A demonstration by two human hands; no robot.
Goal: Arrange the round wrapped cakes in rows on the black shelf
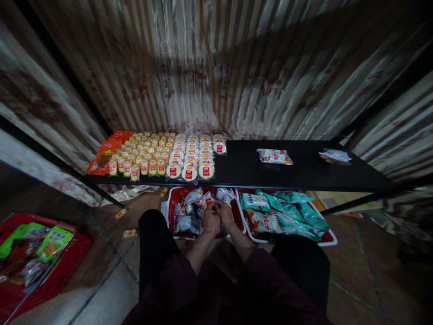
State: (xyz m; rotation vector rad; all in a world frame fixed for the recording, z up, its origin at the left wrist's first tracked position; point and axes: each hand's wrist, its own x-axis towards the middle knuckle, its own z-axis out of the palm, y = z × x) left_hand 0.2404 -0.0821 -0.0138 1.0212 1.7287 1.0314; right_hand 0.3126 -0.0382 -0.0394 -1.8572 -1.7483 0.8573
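Observation:
My left hand (211,220) and my right hand (225,213) meet over a red basket (172,198) that stands on the floor between my knees. The fingers of both are drawn together in a pinch; what they hold, if anything, is too dark and small to make out. Below and around them lie several snack packets (188,224) in white, red and blue wrappers. To the right, a second red basket with a white rim (333,238) holds teal packets (313,216) and a red-and-white packet (260,221).
Behind the baskets runs a low black shelf (237,174). On its left are orange packets (103,158), small yellow packs (144,167) and round white wrapped cakes (189,172); two packets (275,156) lie farther right. Another red basket (76,253) and loose yellow packs (129,233) are on the floor.

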